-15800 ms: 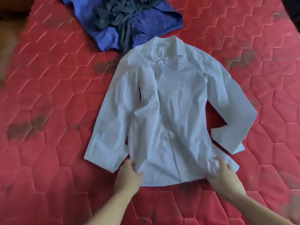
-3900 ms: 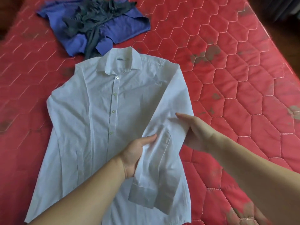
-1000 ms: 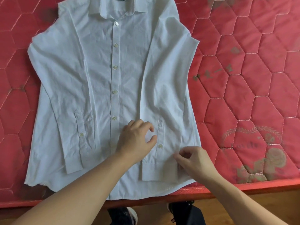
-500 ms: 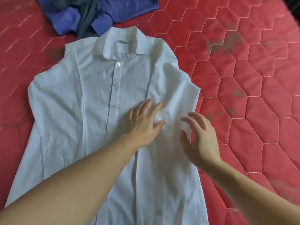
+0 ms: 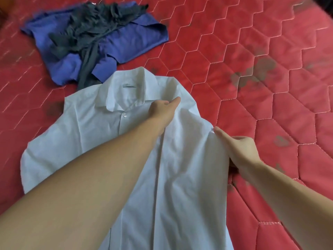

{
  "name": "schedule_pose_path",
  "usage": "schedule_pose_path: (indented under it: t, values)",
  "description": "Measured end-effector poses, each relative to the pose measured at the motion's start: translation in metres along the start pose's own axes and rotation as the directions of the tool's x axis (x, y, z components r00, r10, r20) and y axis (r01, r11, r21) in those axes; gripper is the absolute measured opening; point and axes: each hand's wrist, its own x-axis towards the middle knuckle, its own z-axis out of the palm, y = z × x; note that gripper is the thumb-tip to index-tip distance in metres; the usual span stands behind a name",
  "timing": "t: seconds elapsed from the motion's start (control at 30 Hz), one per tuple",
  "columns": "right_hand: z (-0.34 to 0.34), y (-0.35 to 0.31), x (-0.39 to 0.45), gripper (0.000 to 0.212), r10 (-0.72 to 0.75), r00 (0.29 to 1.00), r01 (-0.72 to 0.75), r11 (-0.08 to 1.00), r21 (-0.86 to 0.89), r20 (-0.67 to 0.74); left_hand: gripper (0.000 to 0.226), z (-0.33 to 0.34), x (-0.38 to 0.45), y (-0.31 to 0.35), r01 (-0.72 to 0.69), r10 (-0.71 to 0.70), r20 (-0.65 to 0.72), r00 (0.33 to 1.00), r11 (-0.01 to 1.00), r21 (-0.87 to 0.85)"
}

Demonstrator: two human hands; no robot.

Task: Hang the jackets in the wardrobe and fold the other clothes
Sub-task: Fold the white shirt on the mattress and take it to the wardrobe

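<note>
Covering nearly the whole view, a red mattress [image 5: 252, 56] with hexagon quilting in pale thread and several dark grey stains serves as the work surface. On it, front up with the collar pointing away from the person, lies a white shirt [image 5: 93, 134], buttoned, one button showing just under the collar. Its right side is lifted and folded a little toward the middle. Beyond the collar, and touching it, sits a blue shirt [image 5: 126, 42], roughly folded, with a crumpled dark grey garment [image 5: 93, 29] heaped on top; a strip of the grey cloth trails down to the white collar.

The left hand [image 5: 164, 110] reaches across the chest to the shirt's right shoulder, just beside the collar, fingers pressed into the cloth; whether it pinches or only presses down cannot be told. The right hand [image 5: 241, 150] is closed on the shirt's right edge below the shoulder, forefinger stretched along the raised fold.

Inside the collar a small pale label [image 5: 129, 86] shows, its writing too small to read.
</note>
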Motion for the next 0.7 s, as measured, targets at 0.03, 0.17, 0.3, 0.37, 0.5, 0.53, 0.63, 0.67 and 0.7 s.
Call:
schedule_pose_path:
  t: [0.03,0.17,0.3,0.37,0.5,0.53,0.63,0.67,0.7]
  values:
    - [-0.002,0.001,0.003,0.05,0.016,0.999,-0.016,1.0,0.014,0.04,0.041,0.002,0.008,0.005,0.007,-0.007,0.009,1.0,1.0,-0.005]
    - [-0.012,0.01,0.008,0.022,0.015,0.99,-0.027,0.996,0.087,0.142,0.043,0.013,0.032,0.024,0.015,-0.017,0.081,0.997,0.999,0.03]
    - [-0.021,0.013,0.014,0.016,0.071,0.989,-0.108,0.944,0.313,0.129,0.024,0.02,0.056,0.027,0.108,-0.091,0.129,0.987,0.986,-0.128]
    - [-0.019,0.014,0.015,0.017,0.102,0.991,-0.127,0.914,0.385,0.084,0.031,0.023,0.066,0.023,0.168,-0.156,0.075,0.985,0.964,-0.204]
    - [-0.019,0.014,0.012,0.016,0.144,0.988,-0.153,0.846,0.512,0.058,0.052,0.022,0.072,0.027,0.279,-0.285,0.023,0.958,0.916,-0.288]
    - [-0.019,0.012,0.01,0.015,0.151,0.986,-0.163,0.827,0.538,0.067,0.067,0.021,0.073,0.028,0.319,-0.319,0.053,0.946,0.895,-0.311]
    - [-0.019,0.006,0.009,0.016,0.181,0.979,-0.203,0.789,0.58,0.097,0.078,0.017,0.075,0.026,0.36,-0.338,0.124,0.933,0.863,-0.355]
    - [-0.018,0.007,0.01,0.017,0.199,0.976,-0.212,0.79,0.575,0.086,0.077,0.017,0.078,0.024,0.351,-0.324,0.135,0.937,0.865,-0.358]
    - [-0.018,0.007,0.011,0.017,0.213,0.976,-0.199,0.803,0.563,0.041,0.079,0.016,0.079,0.023,0.343,-0.313,0.142,0.939,0.872,-0.348]
